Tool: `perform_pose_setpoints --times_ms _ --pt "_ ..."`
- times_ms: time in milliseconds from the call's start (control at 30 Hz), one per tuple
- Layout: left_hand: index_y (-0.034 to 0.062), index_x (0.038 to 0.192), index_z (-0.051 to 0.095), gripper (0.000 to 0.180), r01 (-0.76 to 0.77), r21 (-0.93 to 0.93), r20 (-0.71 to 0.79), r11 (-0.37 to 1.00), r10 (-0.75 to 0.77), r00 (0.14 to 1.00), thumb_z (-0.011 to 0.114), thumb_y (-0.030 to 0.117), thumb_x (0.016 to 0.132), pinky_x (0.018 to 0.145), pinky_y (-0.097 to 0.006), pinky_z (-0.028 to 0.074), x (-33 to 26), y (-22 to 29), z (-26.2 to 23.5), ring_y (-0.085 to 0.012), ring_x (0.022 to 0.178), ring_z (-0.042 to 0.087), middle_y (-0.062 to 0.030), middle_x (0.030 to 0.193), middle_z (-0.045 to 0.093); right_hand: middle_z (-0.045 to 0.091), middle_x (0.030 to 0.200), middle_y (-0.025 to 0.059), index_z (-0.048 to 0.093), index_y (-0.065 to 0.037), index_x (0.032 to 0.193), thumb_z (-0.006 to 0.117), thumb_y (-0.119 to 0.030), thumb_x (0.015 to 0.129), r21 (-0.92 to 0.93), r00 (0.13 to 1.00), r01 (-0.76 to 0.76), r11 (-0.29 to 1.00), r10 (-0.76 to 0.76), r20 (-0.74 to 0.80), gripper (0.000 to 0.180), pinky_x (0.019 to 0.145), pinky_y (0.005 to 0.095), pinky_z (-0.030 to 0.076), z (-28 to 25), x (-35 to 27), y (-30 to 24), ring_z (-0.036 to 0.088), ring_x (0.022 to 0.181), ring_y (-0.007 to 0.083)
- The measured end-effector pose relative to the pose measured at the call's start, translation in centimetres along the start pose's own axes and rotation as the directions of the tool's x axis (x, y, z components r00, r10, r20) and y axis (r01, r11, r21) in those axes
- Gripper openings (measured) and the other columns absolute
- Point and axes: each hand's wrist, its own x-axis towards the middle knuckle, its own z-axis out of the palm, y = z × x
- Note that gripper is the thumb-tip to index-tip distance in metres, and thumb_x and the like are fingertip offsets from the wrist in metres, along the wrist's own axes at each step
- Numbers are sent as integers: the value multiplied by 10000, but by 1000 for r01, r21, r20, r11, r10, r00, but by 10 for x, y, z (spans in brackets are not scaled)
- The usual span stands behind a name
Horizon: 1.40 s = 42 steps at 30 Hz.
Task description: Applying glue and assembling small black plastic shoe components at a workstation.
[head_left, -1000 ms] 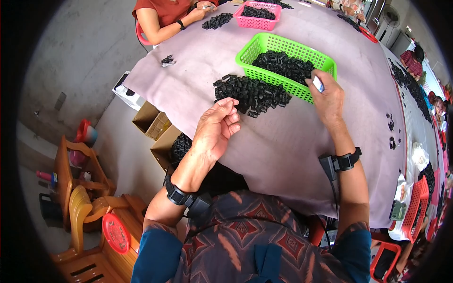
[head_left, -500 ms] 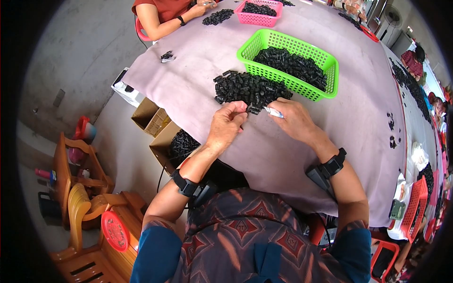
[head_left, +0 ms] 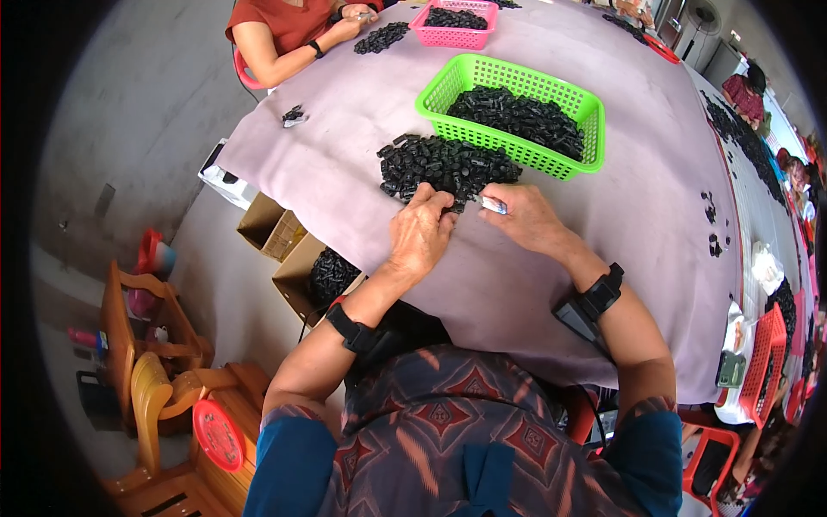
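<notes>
Now left hand [head_left: 420, 234] touches black parts [head_left: 439, 165]; right hand [head_left: 525, 220] pinches white piece [head_left: 494, 205].

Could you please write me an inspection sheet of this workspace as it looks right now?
Surface: table covered with a mauve cloth.
Job's things: loose pile of small black parts on the cloth; green basket behind it, part filled with black parts.
Clutter: pink basket at the far end; scattered black bits to the right.
Hands: left hand at the pile's near edge; right hand pinching a small pale piece.
Cables: nothing seen; black bands on both wrists.
Surroundings: cardboard boxes on the floor, wooden chairs, another person's forearm opposite.
</notes>
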Motion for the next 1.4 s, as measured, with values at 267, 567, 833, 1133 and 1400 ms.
perform_pose_setpoints --times_ms 267,567,833,1133,1400 --pt "50 886 599 168 -27 -1 89 1000 27 996 680 85 743 635 -363 467 0 3 -7 -256 717 603 -71 841 556 602 713 180 567 -27 792 649 -208 780 -9 999 -30 999 31 17 199 602 436 457 -1 1 6 596 702 371" --pt "52 911 579 200 -62 -71 225 996 76 971 675 55 735 614 -352 462 3 6 -14 -253 677 577 -85 775 545 498 599 162 499 3 722 641 -166 796 210 994 -70 975 85 -67 233 526 377 394 1 1 -2 431 519 292" --pt "52 978 623 243 -149 4 213 989 144 966 687 68 745 624 -351 467 -3 6 -13 -263 681 571 -104 794 547 472 584 139 514 4 739 641 -147 802 244 993 -25 970 52 -103 207 513 341 390 1 1 -4 386 510 213" --pt "24 1037 642 187 428 -684 383 591 -208 900 622 134 888 597 -199 459 -1 15 -26 -53 704 564 10 783 630 443 634 5 592 -20 889 636 -144 857 469 992 42 882 20 -125 135 540 235 380 -1 0 -25 390 602 50" --pt "-1 1066 627 215 358 -751 350 555 -125 928 585 146 916 613 -229 479 -3 49 -49 -87 735 575 -31 856 637 476 653 13 580 -2 862 640 -106 853 443 979 138 886 -56 -194 121 547 233 381 -18 -5 -57 418 602 64"
